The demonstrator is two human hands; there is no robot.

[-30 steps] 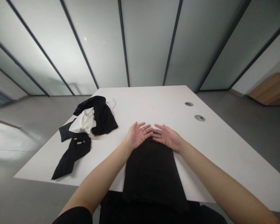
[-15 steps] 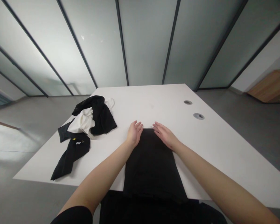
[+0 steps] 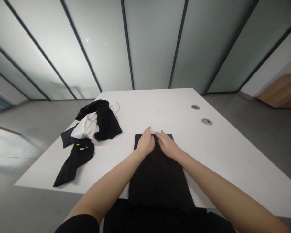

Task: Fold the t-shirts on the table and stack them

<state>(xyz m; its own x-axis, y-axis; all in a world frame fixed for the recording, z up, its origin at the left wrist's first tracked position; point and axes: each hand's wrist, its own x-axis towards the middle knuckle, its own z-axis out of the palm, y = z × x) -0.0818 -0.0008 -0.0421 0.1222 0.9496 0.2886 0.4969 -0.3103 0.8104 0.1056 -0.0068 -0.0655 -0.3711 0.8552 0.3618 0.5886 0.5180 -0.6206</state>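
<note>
A black garment [image 3: 160, 181] lies folded in a long, narrow shape on the white table, reaching the edge nearest my body. Its exact kind does not show. My left hand [image 3: 146, 143] rests on its far end, left of the middle, with one finger extended and the others slightly bent. Close beside it, my right hand [image 3: 169, 145] lies on the same end, its fingers stretched out and angled towards the left hand. The fingertips are near each other at the far edge. Neither hand visibly grips the cloth.
On the left of the white table [image 3: 145, 106] lies a loose heap of clothes: black pieces [image 3: 108, 124], a white piece [image 3: 86, 126] and a dark piece with small yellow and white marks [image 3: 75, 163]. Two round cable holes [image 3: 206, 121] sit at the right. Frosted glass panels stand behind.
Both hands have moved inward, from the sides of the garment's far end onto its middle. That end now shows wider, with corners visible outside both hands. The clothes heap has not moved.
</note>
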